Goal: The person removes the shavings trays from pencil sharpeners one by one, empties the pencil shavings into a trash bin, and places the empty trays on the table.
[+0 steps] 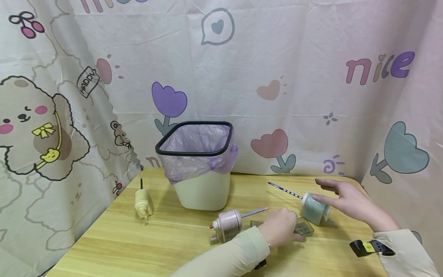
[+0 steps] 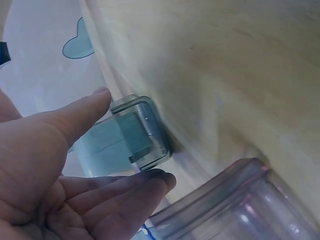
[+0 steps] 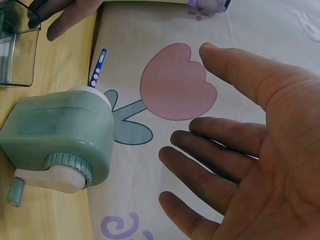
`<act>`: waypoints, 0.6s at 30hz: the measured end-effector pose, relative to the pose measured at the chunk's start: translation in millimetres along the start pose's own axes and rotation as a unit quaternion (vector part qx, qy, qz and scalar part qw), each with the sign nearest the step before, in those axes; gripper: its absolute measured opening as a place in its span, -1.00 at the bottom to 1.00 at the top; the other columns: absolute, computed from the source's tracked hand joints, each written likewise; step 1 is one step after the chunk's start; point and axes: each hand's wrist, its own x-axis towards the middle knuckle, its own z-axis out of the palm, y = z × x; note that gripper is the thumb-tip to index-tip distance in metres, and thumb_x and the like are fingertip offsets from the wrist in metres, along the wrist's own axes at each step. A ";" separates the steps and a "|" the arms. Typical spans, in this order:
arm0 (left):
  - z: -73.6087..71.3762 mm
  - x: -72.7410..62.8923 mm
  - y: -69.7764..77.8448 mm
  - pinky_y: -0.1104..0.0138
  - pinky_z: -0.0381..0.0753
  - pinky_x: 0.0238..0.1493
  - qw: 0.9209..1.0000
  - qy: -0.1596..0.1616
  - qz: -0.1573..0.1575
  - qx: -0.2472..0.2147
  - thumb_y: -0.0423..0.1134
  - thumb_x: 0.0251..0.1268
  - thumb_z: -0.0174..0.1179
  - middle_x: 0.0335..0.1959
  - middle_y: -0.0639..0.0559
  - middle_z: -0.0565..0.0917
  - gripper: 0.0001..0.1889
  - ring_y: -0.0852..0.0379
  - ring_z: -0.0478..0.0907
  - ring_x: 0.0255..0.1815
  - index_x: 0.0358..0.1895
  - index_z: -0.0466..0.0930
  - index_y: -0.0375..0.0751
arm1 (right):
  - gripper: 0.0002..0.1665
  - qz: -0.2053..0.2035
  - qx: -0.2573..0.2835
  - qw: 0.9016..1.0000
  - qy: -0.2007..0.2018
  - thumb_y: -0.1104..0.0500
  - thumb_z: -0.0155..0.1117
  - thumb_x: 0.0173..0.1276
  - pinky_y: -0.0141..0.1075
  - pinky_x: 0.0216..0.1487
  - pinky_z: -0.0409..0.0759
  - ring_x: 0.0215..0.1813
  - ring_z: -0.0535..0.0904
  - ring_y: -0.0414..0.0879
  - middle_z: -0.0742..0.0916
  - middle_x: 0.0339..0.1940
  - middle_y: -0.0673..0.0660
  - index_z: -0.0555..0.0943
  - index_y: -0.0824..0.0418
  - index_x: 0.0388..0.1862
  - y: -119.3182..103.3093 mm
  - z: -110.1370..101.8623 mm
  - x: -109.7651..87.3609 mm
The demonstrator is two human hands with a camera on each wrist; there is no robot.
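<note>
Now the left hand (image 1: 279, 227) is straddling the clear tray (image 1: 305, 228), fingers unclenched, contact unclear; just right of the tray, the green sharpener (image 1: 313, 211) is sitting nearer the right hand (image 1: 351, 201), which is hovering empty, fingers extended.

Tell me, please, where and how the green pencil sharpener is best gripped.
Probably grip the green body from above, across its sides: this broad block lies between the crank and the blue pencil, which stick out at opposite ends.

Green crank sharpener (image 1: 313, 211), blue dotted pencil (image 1: 285, 190) jutting out; clear tray (image 1: 305, 227) lying just beside
</note>
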 end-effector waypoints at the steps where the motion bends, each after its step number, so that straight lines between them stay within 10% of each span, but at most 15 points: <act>1: -0.6 -0.6 -0.5 0.55 0.35 -0.62 1.000 0.004 0.002 -0.001 0.38 0.22 0.45 -0.61 0.30 0.50 -0.53 0.39 0.34 -0.64 -0.41 0.63 0.08 | -0.19 -0.001 0.000 1.000 0.001 -0.14 0.41 0.50 0.38 0.22 0.64 0.31 0.63 0.51 0.67 0.34 0.53 0.53 0.39 0.48 -0.3 0.1 -0.2; 18: -23.2 -20.0 -6.8 0.51 0.31 -0.70 0.999 0.024 -0.010 -0.038 0.30 0.25 0.48 -0.67 0.29 0.45 -0.55 0.38 0.27 -0.72 -0.43 0.60 0.05 | -0.18 -0.009 0.007 1.000 0.002 -0.19 0.38 0.52 0.41 0.23 0.63 0.35 0.61 0.50 0.66 0.38 0.49 0.52 0.34 0.50 -6.6 2.1 -1.1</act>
